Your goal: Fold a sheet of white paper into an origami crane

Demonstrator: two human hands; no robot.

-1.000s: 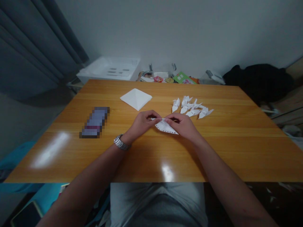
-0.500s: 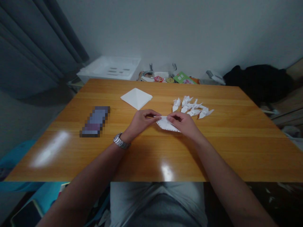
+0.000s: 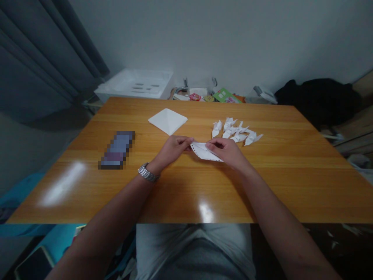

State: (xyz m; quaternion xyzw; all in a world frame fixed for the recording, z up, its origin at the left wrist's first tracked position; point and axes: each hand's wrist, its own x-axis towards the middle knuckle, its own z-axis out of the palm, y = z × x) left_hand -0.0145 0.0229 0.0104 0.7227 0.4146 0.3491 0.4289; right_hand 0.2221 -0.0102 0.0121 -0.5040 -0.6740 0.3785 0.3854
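A folded white sheet of paper with dark marks along its edges is held between my two hands, just above the table. My left hand pinches its left corner between thumb and fingers. My right hand grips its upper right part, the thumb lying on top and covering some of the paper. Beyond my right hand lie several folded paper cranes in a loose cluster. A flat stack of white paper squares lies turned cornerwise beyond my left hand.
On the left of the wooden table lies a phone, its picture blurred out. Behind the far edge stand a white plastic bin and a clear box holding a green packet. Black cloth sits at the far right.
My left thumb and fingers have shifted slightly left to the paper's corner, uncovering more of its left edge. My right hand keeps its hold and has barely moved.
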